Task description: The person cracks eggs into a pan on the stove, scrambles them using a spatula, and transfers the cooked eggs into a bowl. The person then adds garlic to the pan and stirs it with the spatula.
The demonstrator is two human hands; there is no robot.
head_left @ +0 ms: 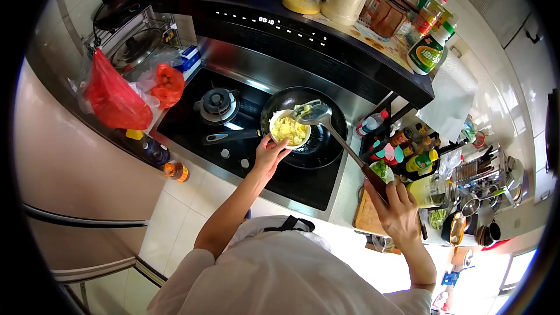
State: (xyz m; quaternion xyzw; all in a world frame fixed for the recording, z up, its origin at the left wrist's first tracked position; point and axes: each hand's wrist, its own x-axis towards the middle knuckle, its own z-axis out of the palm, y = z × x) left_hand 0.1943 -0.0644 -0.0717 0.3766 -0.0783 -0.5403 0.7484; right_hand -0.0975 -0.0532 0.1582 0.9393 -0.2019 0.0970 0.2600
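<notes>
My left hand [273, 154] grips a small white bowl [273, 134] by its near side and holds it over the wok. Pale yellow scrambled egg [290, 130] fills the bowl. My right hand [396, 207] is closed around the dark handle of a long metal ladle [341, 140]. The ladle's head reaches the bowl's far rim, and bits of egg cling to it. Beneath both, the black wok [322, 149] sits on the right burner, its inside shiny. Its handle [233, 136] points left.
The left burner [217, 104] carries no pan. Overhead runs the range hood [280, 32] with jars and bottles on top. Right of the stove are a cutting board [368, 213], a plate of chopped greens [382, 170] and sauce bottles [421, 161]. A red bag [116, 93] hangs left.
</notes>
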